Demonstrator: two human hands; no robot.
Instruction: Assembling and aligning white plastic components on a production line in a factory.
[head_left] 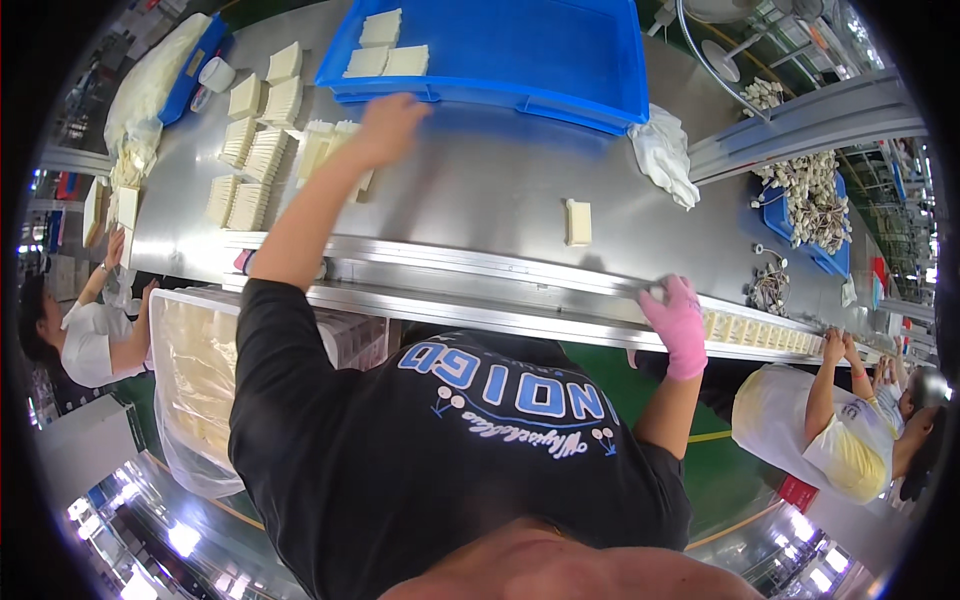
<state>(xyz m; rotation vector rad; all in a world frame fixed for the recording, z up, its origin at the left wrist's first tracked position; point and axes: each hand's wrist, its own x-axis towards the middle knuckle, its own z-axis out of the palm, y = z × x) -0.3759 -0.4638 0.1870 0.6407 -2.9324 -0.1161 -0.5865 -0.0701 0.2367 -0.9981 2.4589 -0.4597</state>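
Currently the bare left hand (393, 128) is at the near wall of the blue bin (480, 88), toward its left end; its fingers are slightly bent, and I cannot tell whether they grip anything. Three white stacks (407, 61) sit inside the bin at its left. More stacks (265, 155) stand in rows on the tabletop (480, 180), left of the forearm, some partly hidden by it. The right hand (677, 325), in a pink glove, is at the metal rail (480, 265), fingers curled; whether they hold something is unclear. A lone cream block (578, 222) rests between the rail and the bin, near a white cloth (664, 155). Co-workers are at both sides.
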